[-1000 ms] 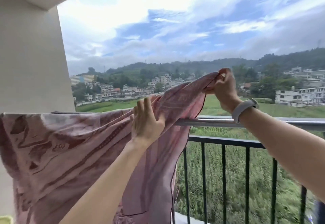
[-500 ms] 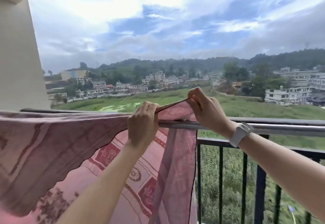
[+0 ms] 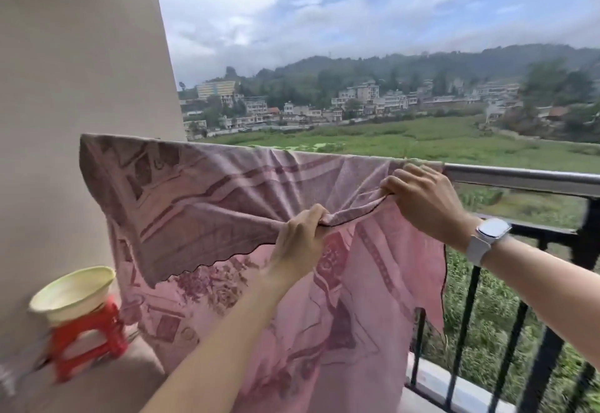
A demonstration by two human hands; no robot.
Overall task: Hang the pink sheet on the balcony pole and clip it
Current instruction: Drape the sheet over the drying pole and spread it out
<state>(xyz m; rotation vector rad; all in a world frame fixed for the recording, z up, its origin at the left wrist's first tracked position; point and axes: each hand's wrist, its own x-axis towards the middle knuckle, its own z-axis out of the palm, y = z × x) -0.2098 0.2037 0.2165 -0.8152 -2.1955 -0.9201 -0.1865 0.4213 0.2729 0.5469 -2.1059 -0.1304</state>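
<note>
The pink sheet (image 3: 227, 192) hangs folded over the metal pole (image 3: 519, 179) on top of the balcony railing (image 3: 470, 308), covering the pole from the wall (image 3: 81, 55) on the left to about the middle of the view; that stretch of pole is hidden under the cloth. The near layer's scalloped dark hem sags below the pole, with the longer back layer showing beneath it and dropping out of sight at the bottom edge. The left hand (image 3: 300, 240) is closed on a bunched fold of the near hem, below the pole. The right hand (image 3: 422, 198), just under the pole at the sheet's right edge, is closed on the same rolled hem, its fingertips hidden in the fabric; a white watch (image 3: 487, 237) sits on that wrist. To the right of the sheet the pole runs bare and is cut off by the frame. Low beside the wall, left of the sheet, a pale basin (image 3: 71, 295) rests on a red stool (image 3: 87, 341); both are blurred, and the basin's inside cannot be made out.
</note>
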